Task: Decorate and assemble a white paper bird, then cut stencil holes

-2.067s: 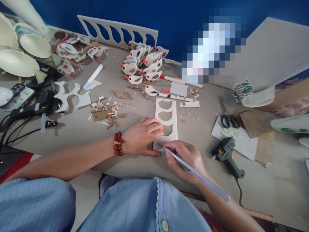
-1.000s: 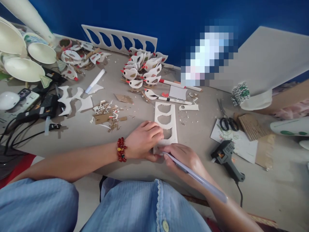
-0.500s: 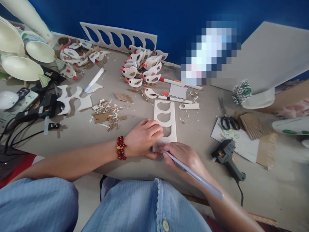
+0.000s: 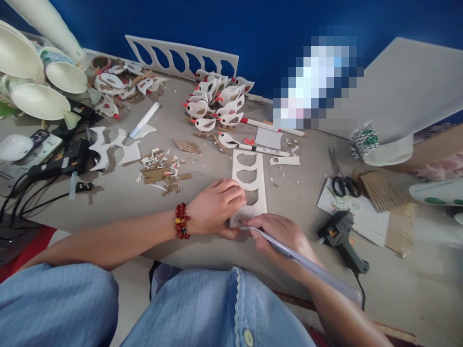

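Note:
A white foam board strip [image 4: 259, 183] with several bird-shaped cut-outs lies at the table's near side. My left hand [image 4: 220, 205] holds it down by its left edge, with the fingers on top and the thumb near the bottom corner. My right hand [image 4: 280, 236] is closed around a pale purple craft knife [image 4: 307, 260]. The knife's tip meets the uncut lower end of the strip, close to my left thumb; the blade itself is hard to make out. Just beyond the strip are a small white bird [image 4: 227, 140] and a black-and-white acrylic marker [image 4: 265, 148].
Finished birds [image 4: 217, 99] cluster at the back, before a cut-out board [image 4: 181, 55]. Scraps [image 4: 162, 171] lie left of centre. To the right are scissors [image 4: 343, 180] and a corded glue gun [image 4: 338, 236]. Cables and a power strip [image 4: 27, 166] lie at left.
My right hand has shifted slightly right, and the knife's handle end has swung right and down. My left hand keeps its place on the strip. The whole view has shifted a little.

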